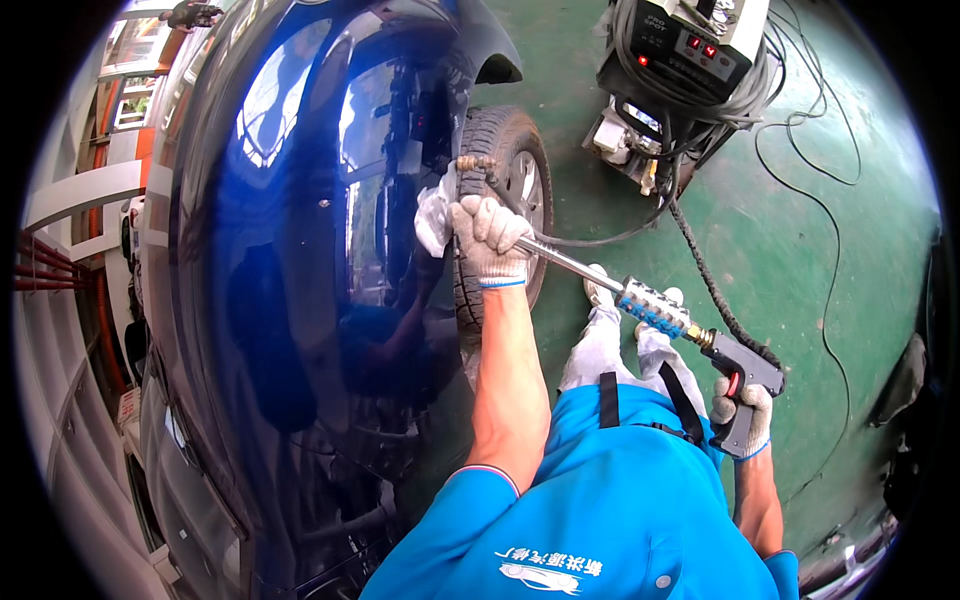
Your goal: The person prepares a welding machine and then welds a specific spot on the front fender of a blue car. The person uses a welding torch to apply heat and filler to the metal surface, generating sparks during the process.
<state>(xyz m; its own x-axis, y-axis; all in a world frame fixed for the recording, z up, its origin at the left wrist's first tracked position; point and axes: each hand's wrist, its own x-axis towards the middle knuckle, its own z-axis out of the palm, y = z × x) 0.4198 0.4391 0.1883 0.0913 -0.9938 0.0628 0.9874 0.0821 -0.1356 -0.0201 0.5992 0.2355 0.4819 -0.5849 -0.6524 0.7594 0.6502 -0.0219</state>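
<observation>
Both my hands wear pale work gloves. My left hand (490, 238) is closed around the front of a slide-hammer dent-puller gun, close to the car's front tyre (482, 135). A crumpled white cloth or plastic piece (434, 218) and a brass-coloured fitting (474, 162) sit beside that hand; whether it also grips them I cannot tell. The gun's silver shaft (568, 262) slopes down to a perforated metal sliding weight (652, 307). At its rear, my right hand (743, 408) wraps the dark pistol handle, near a red trigger. The tool's tip is hidden.
A glossy blue car body (300, 300) fills the left side. A spot-welding machine (690, 50) with a lit display stands at the upper right. Its thick sleeved cable (705, 255) runs to the gun, and thin black cables (835, 220) trail over the green floor (800, 270).
</observation>
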